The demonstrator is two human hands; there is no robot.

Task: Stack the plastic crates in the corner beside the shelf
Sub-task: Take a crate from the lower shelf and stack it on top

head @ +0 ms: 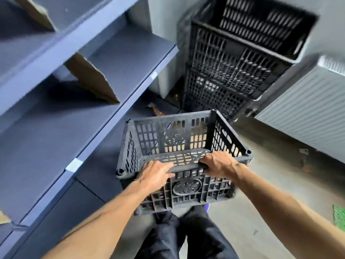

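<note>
A black plastic crate (183,159) is held in the air in front of the person, above the legs and the floor (261,212). The left hand (155,174) and the right hand (218,162) both close over its near rim, fingers curled inside and thumbs outside, so each grip is pressed onto that near wall; the rest of the crate reaches away from the hands toward the far corner. The held crate is empty.

Far and slightly right, a stack of crates (229,68) stands in the corner beside the shelf (78,75). Two crates can be counted in it for certain; blur hides any more. The top one is open and looks empty.

On the shelf at left lie two pieces of cardboard (91,79). A radiator (306,109) hangs on the right wall.
</note>
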